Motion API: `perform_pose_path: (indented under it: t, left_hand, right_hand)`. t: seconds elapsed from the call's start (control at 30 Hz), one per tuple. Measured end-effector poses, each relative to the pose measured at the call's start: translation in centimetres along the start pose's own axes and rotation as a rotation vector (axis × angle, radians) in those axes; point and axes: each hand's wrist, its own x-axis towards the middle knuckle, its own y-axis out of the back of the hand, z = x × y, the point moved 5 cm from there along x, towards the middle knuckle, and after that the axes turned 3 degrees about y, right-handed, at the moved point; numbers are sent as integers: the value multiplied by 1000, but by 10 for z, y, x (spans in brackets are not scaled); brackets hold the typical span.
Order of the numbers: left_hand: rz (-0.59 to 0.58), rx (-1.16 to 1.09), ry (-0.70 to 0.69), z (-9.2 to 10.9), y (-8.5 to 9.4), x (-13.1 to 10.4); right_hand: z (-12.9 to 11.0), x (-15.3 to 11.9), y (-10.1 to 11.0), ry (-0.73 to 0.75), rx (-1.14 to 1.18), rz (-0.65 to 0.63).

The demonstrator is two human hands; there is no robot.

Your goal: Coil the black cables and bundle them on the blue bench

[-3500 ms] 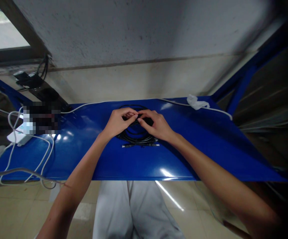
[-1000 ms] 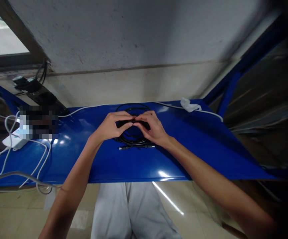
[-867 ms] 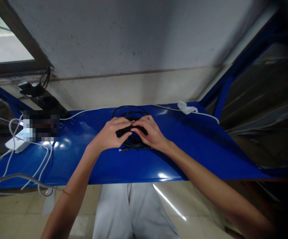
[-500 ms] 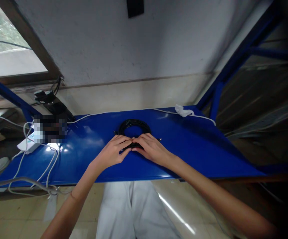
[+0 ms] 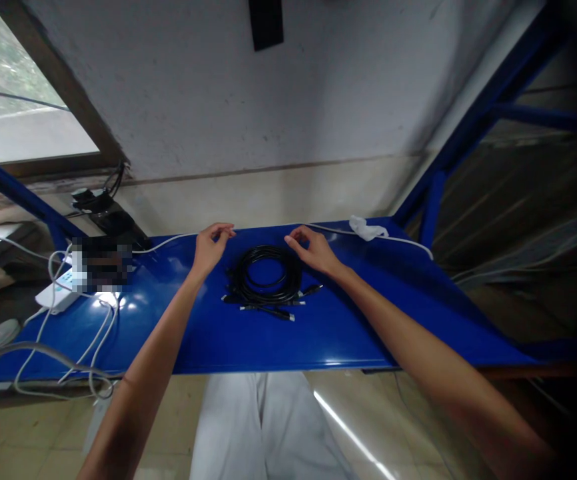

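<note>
From my head view, grey trousers point(image 5: 263, 427) show nearest, below the front edge of the blue table point(image 5: 208, 340). Both bare forearms reach forward over that edge and slant inward. The plug ends point(image 5: 286, 315) of the black cables lie on my side of both hands, pointing out to either side. The coil of black cables point(image 5: 292, 273) lies flat on the table, between the hands from side to side but mostly nearer to me than they are. My left hand point(image 5: 210, 250) is up beyond the coil's left side, empty, its fingers curled in; I can't tell whether thumb and fingertips meet. My right hand point(image 5: 316, 250) is near the coil's far right side, also empty, with thumb and curled fingers apart and turned inward. The two hands are well apart, neither gripping the coil. Well to the left of the left hand sit a white power strip point(image 5: 58, 291) and looped white cords point(image 5: 43, 327), beside a blurred-out patch. Beyond the right hand and to its right, a crumpled plastic bag point(image 5: 367, 229) lies by a white cable point(image 5: 411, 241) along the back. Farthest off stands the wall point(image 5: 193, 100), a window point(image 5: 18, 133) at its left.
</note>
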Motion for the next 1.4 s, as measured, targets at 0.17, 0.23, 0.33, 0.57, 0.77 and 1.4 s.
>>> perform_pose_path:
  t: [0.17, 0.23, 0.33, 0.57, 0.77, 1.4]
  left_hand:
    - [197, -60, 111, -42, 11, 3]
    - [193, -56, 101, -42, 11, -5]
    - [211, -28, 76, -33, 10, -12]
    - [140, 31, 4, -22, 3, -12]
    - [-295, 173, 48, -20, -21, -22]
    - [-397, 96, 17, 1, -49, -43]
  right_hand:
    - [0, -18, -5, 38, -63, -78]
    - [-5, -19, -6, 48, -76, -91]
    - [-10, -19, -11, 37, -100, -140]
    - [-13, -22, -18, -2, -91, -299]
    - [-15, -22, -17, -96, -53, -295]
    - [-22, -18, -3, -18, -173, -446]
